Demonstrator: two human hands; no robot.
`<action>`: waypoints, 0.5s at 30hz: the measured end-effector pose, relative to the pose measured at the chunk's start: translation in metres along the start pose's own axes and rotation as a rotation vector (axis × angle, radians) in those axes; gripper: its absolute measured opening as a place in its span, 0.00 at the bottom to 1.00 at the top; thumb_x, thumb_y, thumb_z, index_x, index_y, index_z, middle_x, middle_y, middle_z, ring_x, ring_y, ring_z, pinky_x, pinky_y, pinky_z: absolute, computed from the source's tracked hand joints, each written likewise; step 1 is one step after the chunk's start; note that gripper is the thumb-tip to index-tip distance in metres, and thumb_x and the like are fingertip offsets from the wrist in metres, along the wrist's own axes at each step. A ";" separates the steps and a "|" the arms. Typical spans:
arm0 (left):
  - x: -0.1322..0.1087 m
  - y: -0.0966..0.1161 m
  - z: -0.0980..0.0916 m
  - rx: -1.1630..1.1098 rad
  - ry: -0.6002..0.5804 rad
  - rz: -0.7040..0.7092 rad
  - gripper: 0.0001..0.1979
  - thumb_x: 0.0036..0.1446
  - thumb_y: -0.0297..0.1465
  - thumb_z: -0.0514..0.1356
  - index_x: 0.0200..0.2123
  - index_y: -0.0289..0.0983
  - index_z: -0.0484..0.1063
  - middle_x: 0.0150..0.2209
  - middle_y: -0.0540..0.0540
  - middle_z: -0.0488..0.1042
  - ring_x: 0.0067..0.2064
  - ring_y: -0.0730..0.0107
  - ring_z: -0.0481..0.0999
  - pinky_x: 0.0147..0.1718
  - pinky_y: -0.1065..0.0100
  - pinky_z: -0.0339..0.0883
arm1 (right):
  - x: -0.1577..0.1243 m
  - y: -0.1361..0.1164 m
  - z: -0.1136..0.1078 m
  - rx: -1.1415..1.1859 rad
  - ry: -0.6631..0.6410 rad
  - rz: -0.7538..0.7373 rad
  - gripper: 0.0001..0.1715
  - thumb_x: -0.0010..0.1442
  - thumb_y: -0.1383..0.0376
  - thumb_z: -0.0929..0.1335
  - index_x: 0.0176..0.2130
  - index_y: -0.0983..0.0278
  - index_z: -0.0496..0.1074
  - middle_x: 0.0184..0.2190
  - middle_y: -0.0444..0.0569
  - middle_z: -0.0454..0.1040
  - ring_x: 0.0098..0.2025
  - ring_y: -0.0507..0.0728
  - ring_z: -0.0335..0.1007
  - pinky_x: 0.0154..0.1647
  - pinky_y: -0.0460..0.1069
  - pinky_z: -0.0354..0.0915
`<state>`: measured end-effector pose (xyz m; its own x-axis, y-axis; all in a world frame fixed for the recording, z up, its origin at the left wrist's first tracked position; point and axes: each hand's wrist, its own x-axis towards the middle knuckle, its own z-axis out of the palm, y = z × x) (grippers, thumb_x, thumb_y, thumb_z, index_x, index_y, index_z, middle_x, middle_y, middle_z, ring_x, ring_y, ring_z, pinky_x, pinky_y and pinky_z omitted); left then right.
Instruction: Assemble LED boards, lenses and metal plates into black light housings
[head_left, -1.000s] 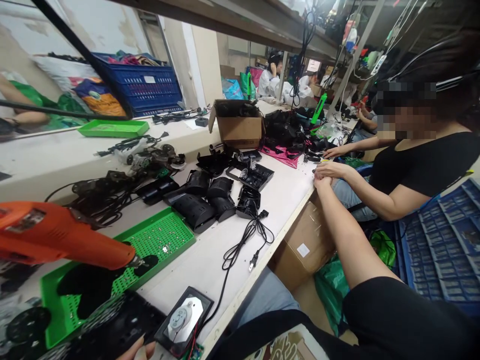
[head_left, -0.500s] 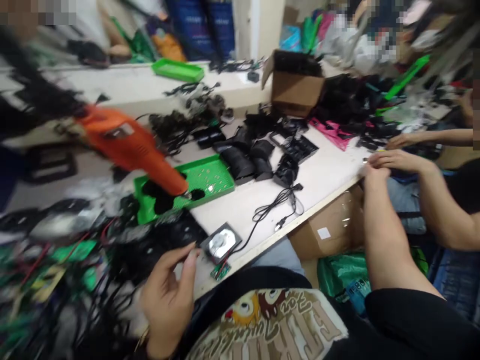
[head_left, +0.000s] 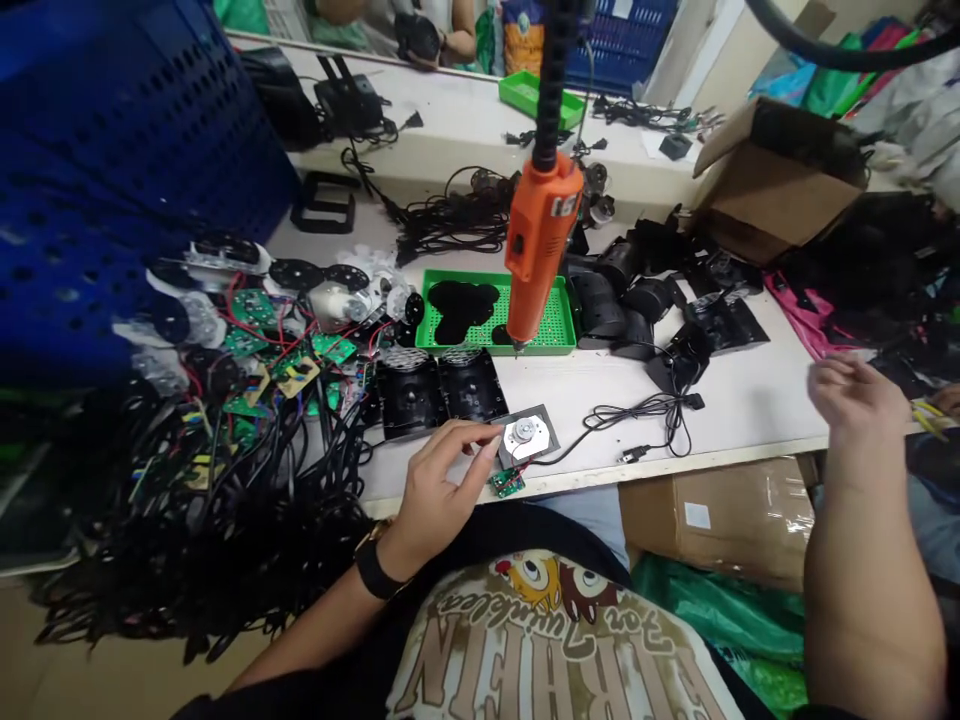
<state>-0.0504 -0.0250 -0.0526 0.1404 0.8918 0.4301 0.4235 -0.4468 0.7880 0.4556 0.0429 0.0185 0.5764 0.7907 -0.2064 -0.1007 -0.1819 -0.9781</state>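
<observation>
My left hand [head_left: 442, 490] reaches over the table's front edge, its fingertips at the edge of a black plate [head_left: 527, 436] that carries a round silver motor [head_left: 521, 432]. A small green circuit board [head_left: 507, 483] hangs from the plate by thin wires. My right hand [head_left: 855, 393] hovers open above the right end of the white table [head_left: 742, 410], holding nothing. An orange electric screwdriver [head_left: 541, 225] hangs upright over a green perforated tray [head_left: 541, 325], its bit near the tray's front edge.
Black plastic housings [head_left: 600, 300] stand right of the tray, and a tangle of wires and circuit boards [head_left: 247, 420] lies to the left. A tall blue crate [head_left: 127, 170] rises at far left. A cardboard box [head_left: 776, 170] sits at back right, with another [head_left: 712, 520] below the table.
My view has swung left. My left hand has come up to the plate's edge. My right hand has lifted off the table's front edge. The screwdriver now hangs upright above the tray.
</observation>
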 end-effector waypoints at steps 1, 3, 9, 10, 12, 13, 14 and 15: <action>0.000 0.000 0.001 -0.003 -0.003 0.009 0.07 0.66 0.26 0.61 0.45 0.38 0.77 0.40 0.47 0.81 0.39 0.71 0.78 0.38 0.70 0.72 | -0.003 0.001 0.016 -0.029 -0.105 0.026 0.27 0.66 0.66 0.67 0.17 0.59 0.60 0.19 0.39 0.48 0.18 0.47 0.39 0.16 0.49 0.37; 0.001 0.001 0.002 -0.012 -0.010 0.025 0.07 0.66 0.25 0.61 0.45 0.38 0.77 0.39 0.48 0.80 0.38 0.72 0.77 0.38 0.70 0.72 | -0.012 0.006 0.053 -0.103 -0.306 0.088 0.17 0.61 0.63 0.72 0.23 0.59 0.68 0.21 0.42 0.58 0.19 0.47 0.44 0.16 0.49 0.39; -0.005 0.006 0.004 -0.052 -0.017 0.088 0.07 0.65 0.23 0.61 0.45 0.36 0.76 0.40 0.47 0.79 0.40 0.71 0.78 0.41 0.70 0.72 | -0.034 0.017 0.190 -0.588 -0.826 -0.072 0.06 0.59 0.63 0.71 0.33 0.64 0.74 0.29 0.48 0.73 0.25 0.49 0.61 0.23 0.45 0.57; -0.007 0.007 0.003 -0.057 -0.016 0.095 0.08 0.65 0.23 0.61 0.45 0.37 0.75 0.40 0.46 0.79 0.42 0.71 0.78 0.43 0.70 0.72 | -0.035 0.019 0.210 -0.723 -0.920 -0.199 0.05 0.61 0.64 0.68 0.34 0.63 0.72 0.30 0.48 0.74 0.26 0.49 0.62 0.25 0.46 0.60; -0.012 0.007 0.000 -0.064 -0.016 0.098 0.09 0.65 0.22 0.61 0.46 0.37 0.75 0.41 0.46 0.79 0.43 0.71 0.78 0.45 0.69 0.72 | -0.034 0.023 0.247 -0.920 -1.038 -0.369 0.05 0.62 0.68 0.65 0.34 0.62 0.71 0.29 0.48 0.75 0.27 0.51 0.66 0.29 0.48 0.64; -0.014 0.007 -0.002 -0.066 -0.017 0.093 0.09 0.65 0.22 0.61 0.47 0.37 0.75 0.41 0.47 0.79 0.44 0.71 0.78 0.46 0.69 0.72 | -0.031 0.025 0.262 -0.975 -1.072 -0.411 0.05 0.60 0.69 0.65 0.33 0.62 0.71 0.28 0.48 0.75 0.27 0.52 0.67 0.30 0.48 0.65; -0.017 0.006 -0.004 -0.065 -0.017 0.083 0.10 0.65 0.22 0.60 0.47 0.37 0.75 0.41 0.47 0.79 0.44 0.71 0.78 0.46 0.69 0.72 | -0.029 0.029 0.274 -1.017 -1.095 -0.451 0.05 0.58 0.71 0.66 0.32 0.63 0.71 0.27 0.48 0.75 0.27 0.53 0.68 0.30 0.49 0.66; -0.019 0.004 -0.006 -0.065 -0.020 0.071 0.10 0.65 0.22 0.60 0.47 0.38 0.75 0.41 0.47 0.78 0.44 0.71 0.78 0.46 0.69 0.72 | -0.026 0.032 0.285 -1.043 -1.112 -0.488 0.05 0.56 0.72 0.67 0.30 0.63 0.72 0.26 0.47 0.75 0.27 0.53 0.68 0.31 0.49 0.65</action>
<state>-0.0567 -0.0447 -0.0548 0.1857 0.8587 0.4777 0.3533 -0.5120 0.7830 0.2062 0.1829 -0.0145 -0.5108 0.8178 -0.2650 0.7487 0.2716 -0.6047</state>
